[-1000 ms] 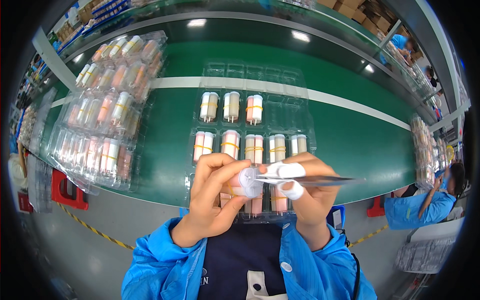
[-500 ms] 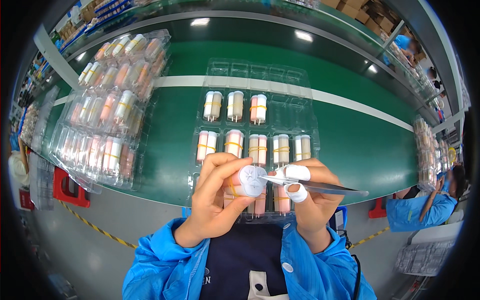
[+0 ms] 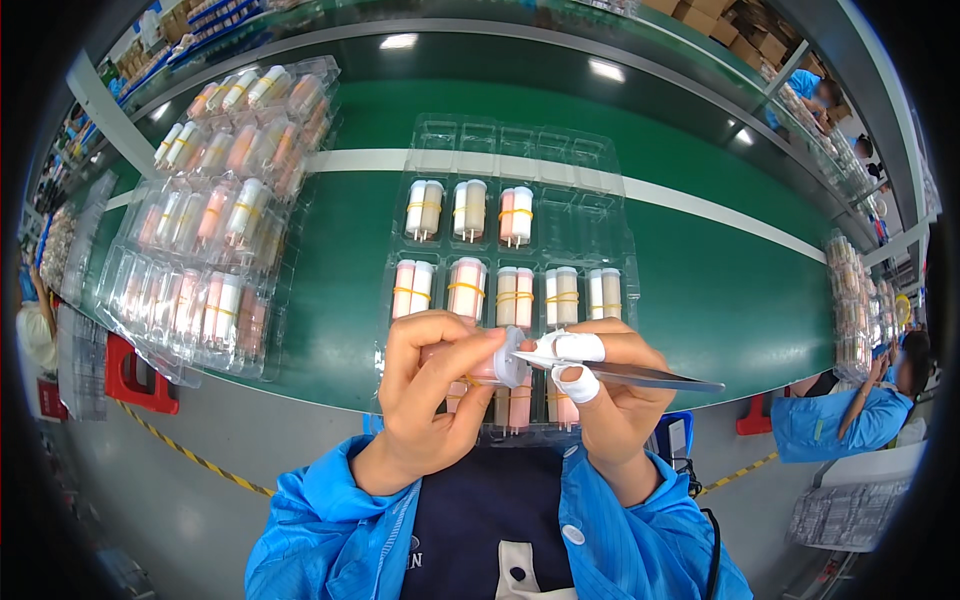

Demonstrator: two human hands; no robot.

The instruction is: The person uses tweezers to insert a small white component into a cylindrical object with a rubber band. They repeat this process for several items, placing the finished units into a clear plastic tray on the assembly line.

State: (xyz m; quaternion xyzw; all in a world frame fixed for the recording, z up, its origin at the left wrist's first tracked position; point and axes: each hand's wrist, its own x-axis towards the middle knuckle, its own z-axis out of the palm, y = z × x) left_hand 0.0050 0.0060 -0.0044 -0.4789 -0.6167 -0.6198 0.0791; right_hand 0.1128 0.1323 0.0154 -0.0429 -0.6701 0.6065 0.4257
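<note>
My left hand point(image 3: 430, 385) is closed around a bundle of pink tubes point(image 3: 482, 371) with a whitish end cap point(image 3: 514, 357). The cap is turned toward my right hand point(image 3: 612, 390), which pinches metal tweezers point(image 3: 650, 376). White wraps cover the thumb and a finger of that hand. The tweezers' tips are at the cap's face; whether they touch it I cannot tell. Below and beyond both hands lies a clear plastic tray point(image 3: 585, 222), with several banded tube bundles point(image 3: 468, 286) in its pockets. My hands hide part of its near row.
On the left of the green table point(image 3: 730, 290) stand stacked clear trays point(image 3: 190, 255) full of similar bundles. More stacked trays point(image 3: 852, 310) are at the far right. Red stools point(image 3: 140, 375) stand on the floor. A person in blue point(image 3: 840, 415) sits at the right.
My left hand has turned the bundle, so the cap that faced up toward me now shows nearly edge-on. The right hand with the tweezers has shifted slightly left.
</note>
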